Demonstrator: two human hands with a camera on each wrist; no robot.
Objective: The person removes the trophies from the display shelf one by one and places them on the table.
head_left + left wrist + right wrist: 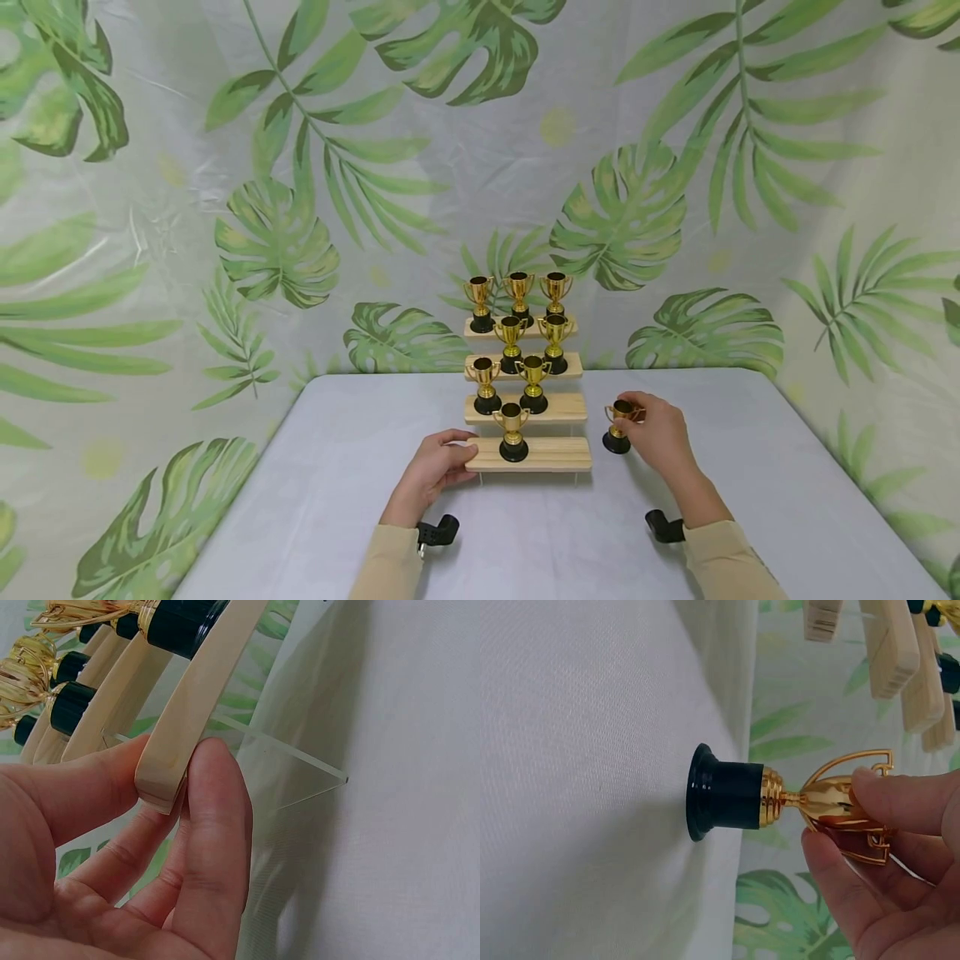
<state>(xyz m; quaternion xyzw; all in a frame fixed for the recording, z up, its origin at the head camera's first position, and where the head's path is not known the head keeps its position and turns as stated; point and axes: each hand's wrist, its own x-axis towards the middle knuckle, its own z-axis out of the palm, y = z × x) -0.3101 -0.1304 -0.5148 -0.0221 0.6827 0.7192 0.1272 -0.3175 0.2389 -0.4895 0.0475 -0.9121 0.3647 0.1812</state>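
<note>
My right hand (660,433) pinches a small gold trophy cup (829,802) by its bowl, thumb on one side and fingers on the other. Its black base (735,795) points down at the table, just right of a stepped wooden stand. With my left hand (437,462) I grip the left end of the lowest wooden shelf (555,454), thumb and fingers on opposite faces in the left wrist view. One trophy (513,432) stands left of centre on that shelf. Two stand on the second shelf (566,407), two on the third (572,365) and three on the top one (573,327).
Thin clear supports (300,757) hold up the lowest shelf. A white cloth covers the table (337,467). Behind it hangs a leaf-patterned curtain (495,167). Black wrist mounts (438,532) sit on both forearms.
</note>
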